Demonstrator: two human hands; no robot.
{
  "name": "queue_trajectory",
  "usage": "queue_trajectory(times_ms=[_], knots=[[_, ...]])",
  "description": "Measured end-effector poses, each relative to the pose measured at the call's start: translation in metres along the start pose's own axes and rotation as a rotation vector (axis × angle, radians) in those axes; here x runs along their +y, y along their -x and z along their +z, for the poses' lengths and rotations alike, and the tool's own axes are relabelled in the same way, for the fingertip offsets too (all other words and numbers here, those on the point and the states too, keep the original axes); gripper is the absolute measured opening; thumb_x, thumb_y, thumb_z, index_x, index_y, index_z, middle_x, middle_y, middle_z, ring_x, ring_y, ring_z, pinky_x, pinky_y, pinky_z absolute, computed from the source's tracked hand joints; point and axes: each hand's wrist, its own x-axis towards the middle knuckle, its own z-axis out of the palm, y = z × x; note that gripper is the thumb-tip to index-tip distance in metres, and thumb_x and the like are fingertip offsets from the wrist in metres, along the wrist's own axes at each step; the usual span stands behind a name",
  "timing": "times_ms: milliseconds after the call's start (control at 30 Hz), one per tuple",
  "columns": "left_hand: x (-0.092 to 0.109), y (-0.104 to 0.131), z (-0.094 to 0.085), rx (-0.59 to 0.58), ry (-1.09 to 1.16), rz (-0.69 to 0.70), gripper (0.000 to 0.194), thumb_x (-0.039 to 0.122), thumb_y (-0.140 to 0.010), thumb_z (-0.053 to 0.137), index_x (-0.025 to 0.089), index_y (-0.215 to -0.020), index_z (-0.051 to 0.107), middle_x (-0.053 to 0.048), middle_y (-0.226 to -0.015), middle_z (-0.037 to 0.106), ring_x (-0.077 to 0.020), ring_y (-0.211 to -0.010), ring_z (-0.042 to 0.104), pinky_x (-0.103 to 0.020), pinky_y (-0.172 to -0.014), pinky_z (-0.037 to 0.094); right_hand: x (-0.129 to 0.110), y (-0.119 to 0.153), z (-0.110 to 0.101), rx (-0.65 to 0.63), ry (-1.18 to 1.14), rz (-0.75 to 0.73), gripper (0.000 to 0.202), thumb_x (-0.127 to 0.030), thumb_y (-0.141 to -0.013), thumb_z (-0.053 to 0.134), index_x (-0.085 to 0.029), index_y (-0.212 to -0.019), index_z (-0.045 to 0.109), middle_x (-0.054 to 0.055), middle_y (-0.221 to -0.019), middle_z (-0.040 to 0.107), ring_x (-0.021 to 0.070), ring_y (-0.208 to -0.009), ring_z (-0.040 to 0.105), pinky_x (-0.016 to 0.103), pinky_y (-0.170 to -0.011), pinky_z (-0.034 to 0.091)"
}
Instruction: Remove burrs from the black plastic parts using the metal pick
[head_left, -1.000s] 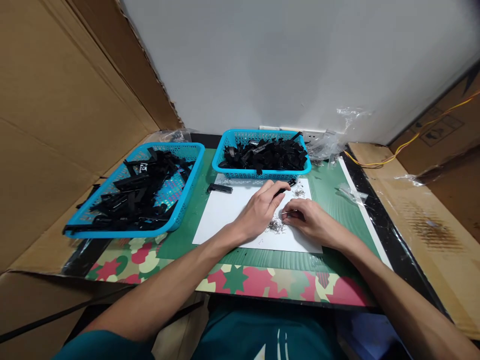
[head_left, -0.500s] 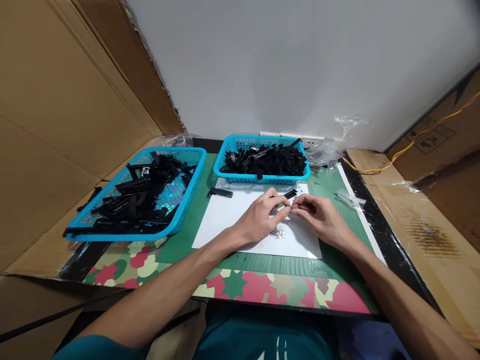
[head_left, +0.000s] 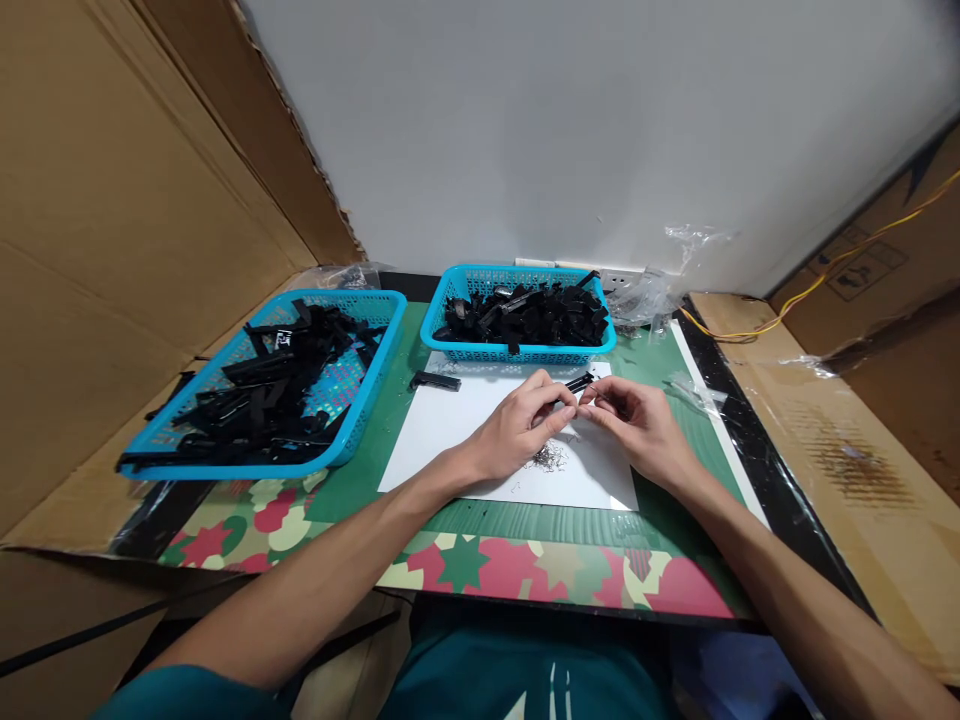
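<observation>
Over a white sheet (head_left: 435,450), my left hand (head_left: 521,425) and my right hand (head_left: 637,425) meet with fingertips pinched together. Whatever lies between the fingers is too small to make out. Just below them a small heap of thin metal pieces (head_left: 550,458), like tiny springs or wires, rests on the sheet. Behind the fingers a black plastic part (head_left: 579,382) shows, partly hidden by my left hand. Another black plastic part (head_left: 436,381) lies at the sheet's upper left edge.
A blue basket (head_left: 367,400) of black plastic parts stands at left, and a second blue basket (head_left: 517,352), also filled with them, stands behind the sheet. Clear plastic bags (head_left: 645,300) lie at back right. Cardboard (head_left: 840,450) flanks the table, and a yellow wire (head_left: 795,305) runs along the right.
Both hands stay close together over the sheet, with only slight finger movement. The whole view has shifted a little.
</observation>
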Motion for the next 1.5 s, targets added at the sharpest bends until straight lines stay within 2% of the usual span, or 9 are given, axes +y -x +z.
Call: queue_trajectory(times_ms=[133, 267, 433, 567, 800, 1033, 1233, 1433, 1500], knots=[[-0.0003, -0.0002, 0.0004, 0.001, 0.002, -0.001, 0.033, 0.047, -0.108, 0.049, 0.021, -0.108, 0.068, -0.002, -0.097, 0.051, -0.0166, -0.086, 0.054, -0.033, -0.083, 0.047, -0.0018, -0.0015, -0.0010, -0.011, -0.068, 0.032, 0.037, -0.053, -0.085, 0.081, -0.017, -0.084, 0.072, -0.004, -0.064, 0.047, 0.0130, -0.062, 0.039, 0.028, -0.059, 0.031], [-0.0002, -0.0007, 0.0008, 0.002, -0.010, -0.015, 0.031, 0.047, -0.108, 0.050, 0.021, -0.109, 0.068, -0.002, -0.098, 0.051, -0.0171, -0.088, 0.055, -0.033, -0.084, 0.047, -0.0043, -0.0013, -0.0022, 0.015, -0.072, 0.034, 0.038, -0.054, -0.083, 0.082, -0.017, -0.084, 0.075, -0.004, -0.063, 0.048, 0.0127, -0.061, 0.039, 0.028, -0.058, 0.031], [0.0024, 0.0012, -0.0007, -0.029, -0.011, -0.006, 0.027, 0.040, -0.109, 0.049, 0.021, -0.109, 0.068, -0.003, -0.102, 0.053, -0.0167, -0.089, 0.057, -0.033, -0.086, 0.047, -0.0060, -0.0006, -0.0046, 0.106, -0.075, 0.044, 0.037, -0.054, -0.083, 0.082, -0.017, -0.083, 0.076, 0.000, -0.068, 0.058, 0.0136, -0.063, 0.044, 0.029, -0.058, 0.034], [0.0036, 0.0025, 0.0004, -0.022, -0.030, -0.009, 0.030, 0.043, -0.108, 0.050, 0.021, -0.112, 0.070, -0.003, -0.103, 0.053, -0.0172, -0.089, 0.058, -0.033, -0.086, 0.048, -0.0075, -0.0010, -0.0043, 0.101, -0.105, 0.083, 0.040, -0.056, -0.079, 0.085, -0.017, -0.080, 0.078, 0.002, -0.069, 0.063, 0.0135, -0.061, 0.046, 0.028, -0.055, 0.034], [0.0016, 0.0025, 0.0032, 0.022, -0.059, -0.005, 0.035, 0.047, -0.110, 0.046, 0.021, -0.115, 0.071, -0.003, -0.102, 0.053, -0.0178, -0.090, 0.058, -0.032, -0.088, 0.048, -0.0080, -0.0006, -0.0021, 0.030, -0.100, 0.068, 0.040, -0.057, -0.080, 0.084, -0.017, -0.081, 0.078, -0.002, -0.061, 0.052, 0.0121, -0.058, 0.040, 0.028, -0.053, 0.029], [0.0022, 0.0025, 0.0033, 0.019, -0.069, 0.011, 0.032, 0.043, -0.110, 0.046, 0.020, -0.110, 0.069, -0.002, -0.100, 0.052, -0.0167, -0.089, 0.056, -0.030, -0.085, 0.045, -0.0069, 0.0005, -0.0026, -0.005, -0.097, 0.062, 0.039, -0.056, -0.083, 0.081, -0.017, -0.085, 0.079, 0.000, -0.067, 0.057, 0.0136, -0.062, 0.045, 0.029, -0.056, 0.034], [0.0011, 0.0020, 0.0027, 0.021, -0.068, -0.016, 0.032, 0.045, -0.109, 0.050, 0.021, -0.106, 0.069, -0.002, -0.099, 0.054, -0.0169, -0.086, 0.057, -0.031, -0.083, 0.047, -0.0058, 0.0013, -0.0023, 0.010, -0.089, 0.044, 0.037, -0.055, -0.084, 0.081, -0.018, -0.086, 0.078, -0.004, -0.061, 0.042, 0.0126, -0.059, 0.037, 0.028, -0.055, 0.032], [0.0021, 0.0025, 0.0030, -0.014, -0.081, 0.015, 0.015, 0.031, -0.101, 0.063, 0.021, -0.108, 0.072, -0.003, -0.101, 0.057, -0.0172, -0.087, 0.060, -0.030, -0.079, 0.048, -0.0079, 0.0013, -0.0036, 0.040, -0.078, 0.032, 0.034, -0.052, -0.084, 0.082, -0.017, -0.084, 0.079, -0.005, -0.060, 0.038, 0.0120, -0.058, 0.034, 0.029, -0.055, 0.028], [0.0019, 0.0028, 0.0040, -0.003, -0.092, 0.024, 0.018, 0.027, -0.097, 0.067, 0.021, -0.113, 0.072, -0.003, -0.101, 0.056, -0.0172, -0.087, 0.060, -0.030, -0.076, 0.047, -0.0085, 0.0020, -0.0031, 0.033, -0.055, 0.026, 0.032, -0.049, -0.084, 0.082, -0.017, -0.084, 0.080, -0.006, -0.059, 0.035, 0.0116, -0.057, 0.032, 0.029, -0.055, 0.027]])
